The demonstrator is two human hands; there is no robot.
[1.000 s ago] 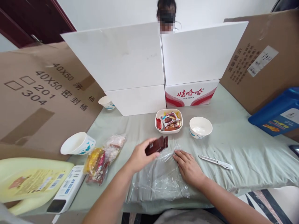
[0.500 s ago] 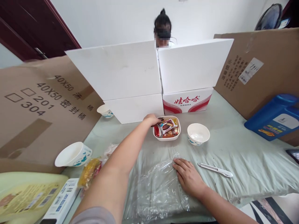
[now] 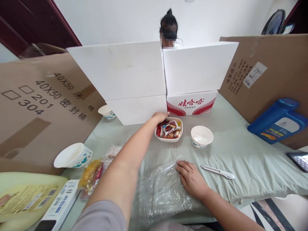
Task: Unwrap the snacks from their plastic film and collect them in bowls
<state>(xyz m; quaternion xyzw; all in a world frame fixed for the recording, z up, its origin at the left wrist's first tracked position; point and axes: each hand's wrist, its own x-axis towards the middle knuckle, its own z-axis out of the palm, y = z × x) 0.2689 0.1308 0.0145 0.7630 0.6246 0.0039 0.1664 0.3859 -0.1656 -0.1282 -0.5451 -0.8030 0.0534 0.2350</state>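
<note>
Centre frame: left hand (image 3: 160, 116), fingers curled, grip unclear, reaches the snack dish (image 3: 168, 138); right hand (image 3: 190, 178), flat and open, pins the clear plastic bag (image 3: 161, 192) to the desk (image 3: 240, 154).

empty bowl (image 3: 201, 135), pen (image 3: 217, 171), blue jug (image 3: 276, 121), cardboard w/ print (image 3: 36, 106)

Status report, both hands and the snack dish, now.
Left hand at the rim of the snack dish, grip hidden. Right hand flat, open on the plastic wrap. Empty bowl and white pen nearby.
</note>
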